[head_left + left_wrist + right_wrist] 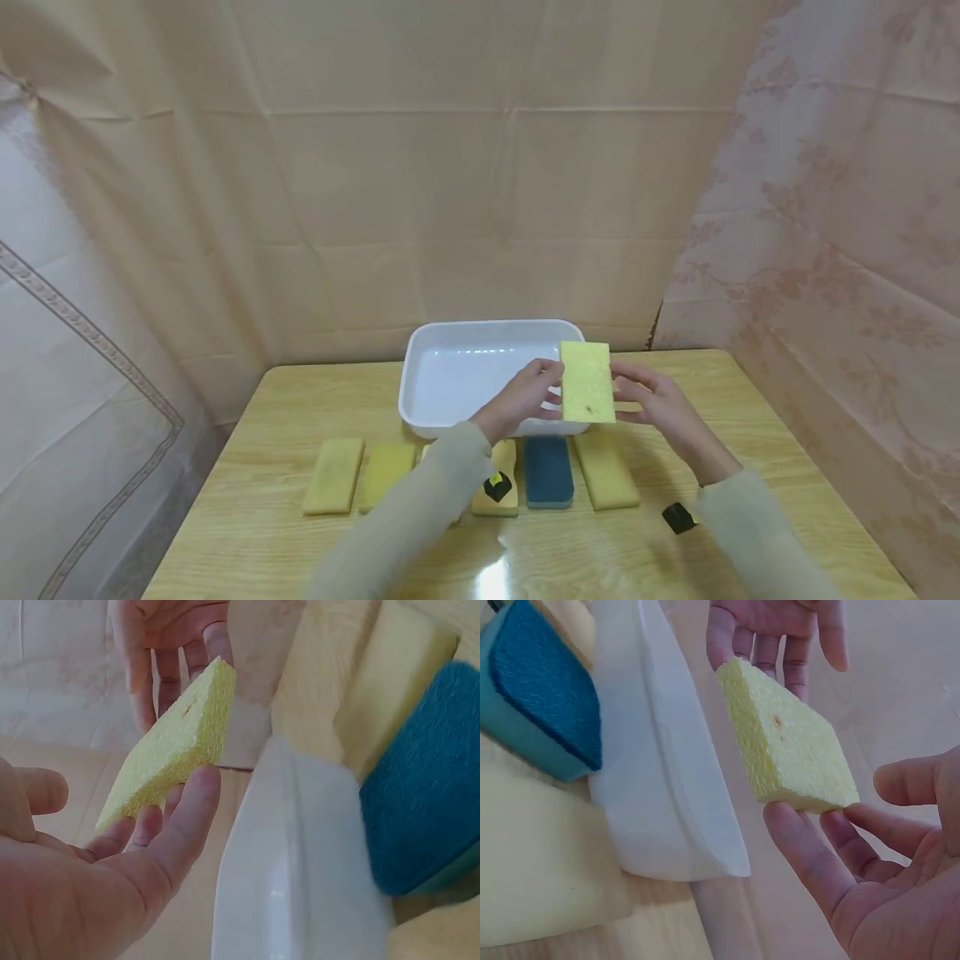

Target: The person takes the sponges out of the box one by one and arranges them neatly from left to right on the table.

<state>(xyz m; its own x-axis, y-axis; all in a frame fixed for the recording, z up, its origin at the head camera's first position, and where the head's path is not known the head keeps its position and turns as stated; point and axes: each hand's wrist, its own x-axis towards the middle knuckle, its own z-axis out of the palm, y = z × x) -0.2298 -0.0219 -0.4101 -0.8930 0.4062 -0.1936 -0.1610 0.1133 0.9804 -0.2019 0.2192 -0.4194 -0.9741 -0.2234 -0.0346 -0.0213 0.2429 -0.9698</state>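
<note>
A thin yellow sponge (587,382) stands upright in the air over the front right rim of a white tub (450,375). It is held between my two hands. My left hand (551,392) touches its left edge with straight fingertips (187,802), thumb off it. My right hand (626,396) supports the right edge on its fingertips (795,825), thumb apart from the sponge (787,746). In the left wrist view the sponge (169,754) lies across my left fingers, with the right hand (172,645) behind it.
The tub (292,855) holds nothing visible. In front of it on the wooden table lies a row of sponges: a blue one (548,471), and yellow ones (333,475) (387,473) (606,471). Cloth backdrops close the back and sides.
</note>
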